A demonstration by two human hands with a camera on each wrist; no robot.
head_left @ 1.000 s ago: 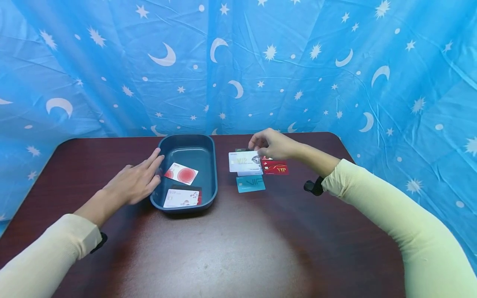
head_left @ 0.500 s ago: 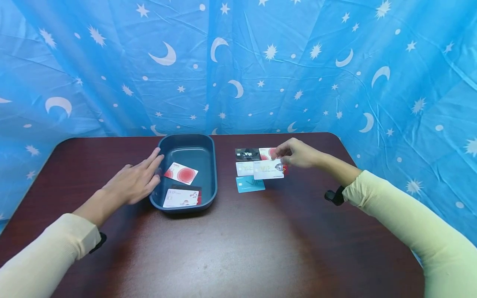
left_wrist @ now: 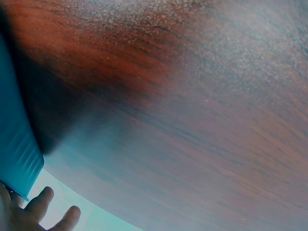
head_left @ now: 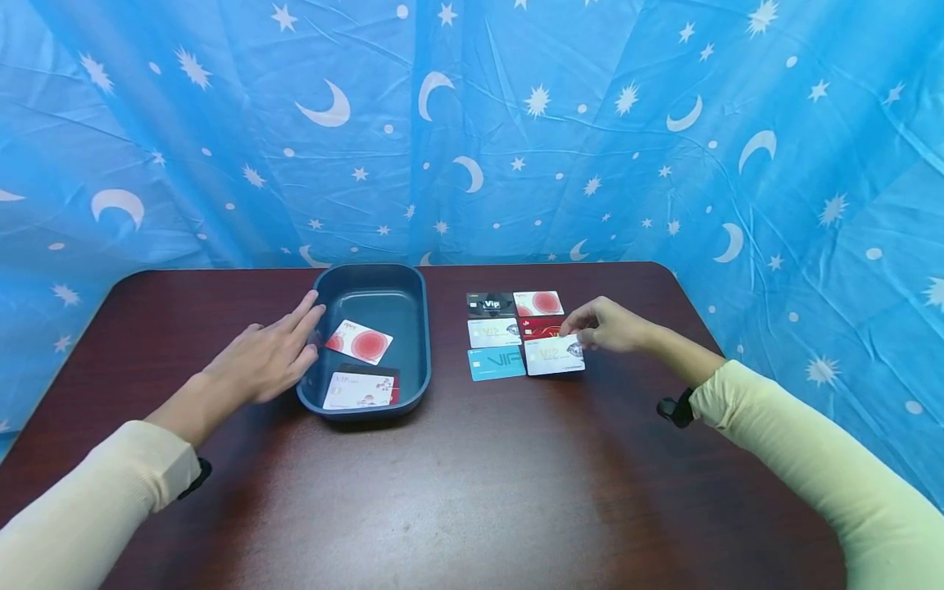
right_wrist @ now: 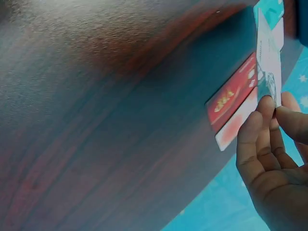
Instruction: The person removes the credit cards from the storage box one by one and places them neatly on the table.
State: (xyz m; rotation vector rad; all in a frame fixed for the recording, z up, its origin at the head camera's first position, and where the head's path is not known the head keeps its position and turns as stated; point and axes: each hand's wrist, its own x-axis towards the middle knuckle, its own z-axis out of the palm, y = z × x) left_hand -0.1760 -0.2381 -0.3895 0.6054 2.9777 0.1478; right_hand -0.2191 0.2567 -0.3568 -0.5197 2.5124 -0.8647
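Observation:
My right hand (head_left: 614, 325) pinches a white VIP card (head_left: 553, 356) by its upper right corner, between thumb and fingertips in the right wrist view. The card is tilted above the table and partly covers a red VIP card (head_left: 541, 327). Beside it lie a teal VIP card (head_left: 496, 364), another white VIP card (head_left: 492, 332), a black Vip card (head_left: 490, 305) and a white card with a red circle (head_left: 537, 303). My left hand (head_left: 258, 360) rests with extended fingers on the left rim of a dark blue tray (head_left: 425, 360).
Inside the tray lie a red-circle card (head_left: 360, 342), a white floral VIP card (head_left: 358, 391) and dark and red cards mostly hidden under it. The tray stands on a dark brown table (head_left: 413, 500). A blue star-and-moon curtain (head_left: 472, 131) hangs behind.
My right hand has carried the white VIP card rightward and toward me, uncovering the black, red-circle and other white cards. My left hand stays on the tray rim.

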